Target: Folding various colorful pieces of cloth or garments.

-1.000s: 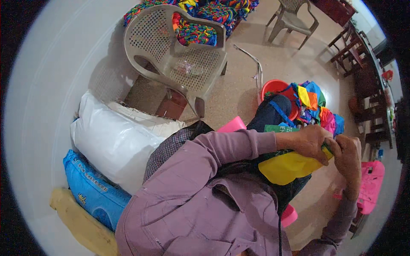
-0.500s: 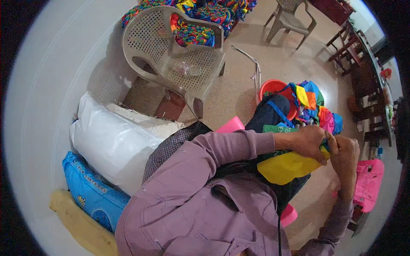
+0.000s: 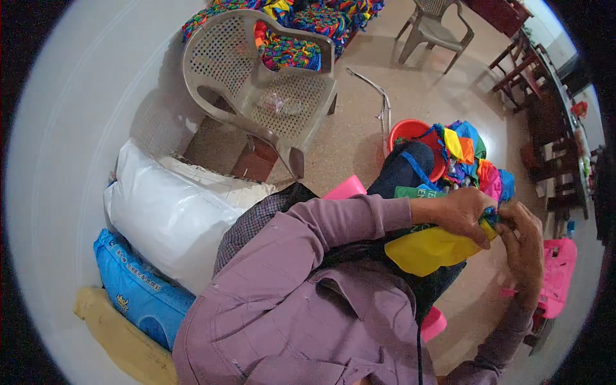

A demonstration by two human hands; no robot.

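Over my lap hangs a piece of yellow cloth [image 3: 427,251], its loose part spread toward the left. My left hand [image 3: 463,213] is closed round its right end, where a blue and green gathered bit shows past the fingers. Close against that end, my right hand [image 3: 523,247] has its fingers bent and thumb drawn in; whatever they pinch is too small to make out. A green cloth with white print [image 3: 405,192] lies on my leg, partly under my left wrist. Just beyond my knee, bright cloth pieces [image 3: 491,183] are heaped beside a red basin [image 3: 399,131].
A beige plastic armchair [image 3: 292,102] stands ahead on the left, with multicoloured cloth bundles [image 3: 314,25] behind it. White [image 3: 170,215] and blue sacks [image 3: 138,282] line the left wall. A pink plastic stool [image 3: 558,276] is at the right, and another armchair [image 3: 436,32] stands farther off.
My right hand has shifted slightly right and down, and its fingers have drawn apart from the left hand's thumb. The left hand and yellow cloth have barely moved.
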